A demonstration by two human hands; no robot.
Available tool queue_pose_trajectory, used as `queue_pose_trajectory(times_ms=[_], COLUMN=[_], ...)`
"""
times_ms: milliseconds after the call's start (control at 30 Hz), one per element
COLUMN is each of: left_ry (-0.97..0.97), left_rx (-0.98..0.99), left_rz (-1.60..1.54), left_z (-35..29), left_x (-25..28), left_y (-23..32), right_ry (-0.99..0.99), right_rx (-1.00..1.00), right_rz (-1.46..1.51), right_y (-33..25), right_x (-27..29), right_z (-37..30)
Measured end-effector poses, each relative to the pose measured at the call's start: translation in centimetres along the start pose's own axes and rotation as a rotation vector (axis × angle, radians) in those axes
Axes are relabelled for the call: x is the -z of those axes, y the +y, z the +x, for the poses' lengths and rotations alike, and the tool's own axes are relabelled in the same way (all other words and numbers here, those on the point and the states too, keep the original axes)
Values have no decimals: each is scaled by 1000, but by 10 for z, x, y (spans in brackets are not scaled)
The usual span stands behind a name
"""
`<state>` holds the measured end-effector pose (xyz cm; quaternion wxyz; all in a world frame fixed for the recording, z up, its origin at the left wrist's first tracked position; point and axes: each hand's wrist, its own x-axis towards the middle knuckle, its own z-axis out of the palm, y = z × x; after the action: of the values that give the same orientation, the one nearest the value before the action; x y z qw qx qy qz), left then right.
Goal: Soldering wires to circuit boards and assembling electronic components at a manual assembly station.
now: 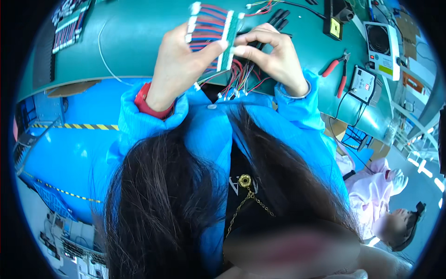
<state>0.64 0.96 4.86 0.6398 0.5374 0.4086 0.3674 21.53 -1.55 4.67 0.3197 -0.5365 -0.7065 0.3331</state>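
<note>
My left hand (pixel 179 60) is closed on a narrow green circuit board (pixel 235 29), its thumb lying over the white connector row. Red, blue and dark wires (pixel 211 22) run from that row to white plugs at the left. On the board's other edge, my right hand (pixel 275 53) pinches with thumb and forefinger; what is between the fingertips is too small to make out. Thin coloured wires (pixel 239 74) with small white plugs hang below the board, close to my body. Several black sleeved cables (pixel 278 19) lie behind my right hand.
Red-handled cutters (pixel 343 74) and a small control box (pixel 363 84) lie right on the green table (pixel 134 42). Beyond them stand a fan unit (pixel 382 44) and a yellow-sponge holder (pixel 335 28). More wired boards (pixel 69 32) are far left. A person in pink (pixel 371 195) is lower right.
</note>
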Motion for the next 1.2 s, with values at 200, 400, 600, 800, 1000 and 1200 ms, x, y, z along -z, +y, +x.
queue_pose_trajectory(times_ms=[200, 400, 600, 800, 1000, 1200], left_ry=[33, 147, 131, 21, -6, -9], left_rx=[173, 195, 205, 253, 288, 274], left_rz=[-142, -247, -242, -100, -36, -67], left_z=[10, 6, 7, 7, 5, 7], left_x=[17, 33, 32, 38, 37, 37], left_y=[-22, -43, -32, -30, -17, -28], right_ry=[258, 383, 375, 382, 342, 165], right_rx=[986, 975, 918, 899, 885, 380], right_rz=[-182, 628, 663, 679, 14, -698], right_y=[-65, -101, -111, -109, -66, 22], right_x=[41, 3, 3, 2, 45, 51], right_z=[-15, -34, -38, -39, 9, 69])
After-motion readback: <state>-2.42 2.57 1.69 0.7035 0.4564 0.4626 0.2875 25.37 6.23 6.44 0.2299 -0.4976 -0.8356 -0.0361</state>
